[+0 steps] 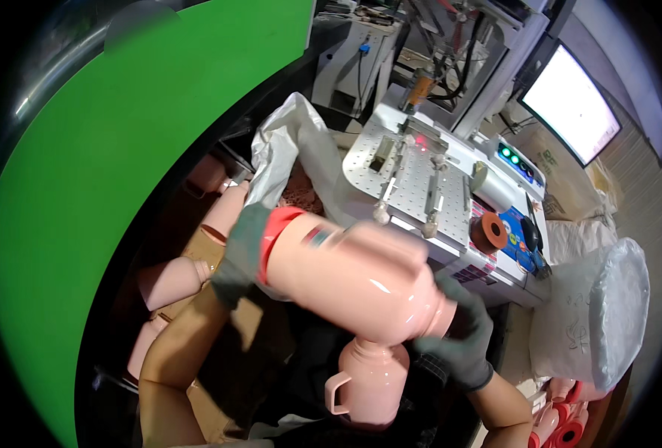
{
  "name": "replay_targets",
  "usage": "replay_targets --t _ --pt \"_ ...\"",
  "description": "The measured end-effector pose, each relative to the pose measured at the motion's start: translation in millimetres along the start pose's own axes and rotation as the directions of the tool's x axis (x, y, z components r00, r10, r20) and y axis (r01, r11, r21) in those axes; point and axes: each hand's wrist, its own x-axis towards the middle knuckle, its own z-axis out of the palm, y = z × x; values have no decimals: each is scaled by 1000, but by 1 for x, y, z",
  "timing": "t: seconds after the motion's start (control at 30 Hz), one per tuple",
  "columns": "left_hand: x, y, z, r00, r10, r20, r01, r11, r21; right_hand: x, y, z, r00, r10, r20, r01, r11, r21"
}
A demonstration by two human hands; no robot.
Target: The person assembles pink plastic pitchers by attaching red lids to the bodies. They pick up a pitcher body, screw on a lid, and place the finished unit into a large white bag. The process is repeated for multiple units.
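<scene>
A pink vacuum jug shell [346,287] with a moulded handle lies slantwise across the middle, slightly blurred by motion. My left hand [243,246], in a grey-green glove, is closed around its red base [277,228] at the upper left. At the other end, my gloved right hand [465,340] grips the narrow neck; the jug partly hides its fingers. Just below, a second pink jug [376,384] stands near my lap, its handle to the left. Its neck meets the held jug's outline; I cannot tell whether they touch.
Ahead stands a machine with a perforated metal plate [402,190], clamps and a red light spot. A brown ring [488,231] sits beside it. White sacks [277,142] flank it. More pink jugs [174,282] lie left, beside a green panel [122,149]. A bright monitor [570,104] hangs right.
</scene>
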Motion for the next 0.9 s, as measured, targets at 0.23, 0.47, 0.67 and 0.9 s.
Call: replay_targets --t 0.23,0.47,0.67,0.9 --pt "-13 12 -12 752 -603 266 608 479 -633 28 -15 -18 774 -592 225 522 395 -756" --pt "-47 44 15 998 -53 29 55 997 -46 140 73 -25 774 -571 274 305 -43 -951" --pt "-87 44 13 900 -403 164 421 901 -99 165 103 9 840 -489 235 241 -53 -969" --pt "-148 8 23 781 -545 306 590 482 -648 185 119 8 830 -501 247 249 -65 -966"
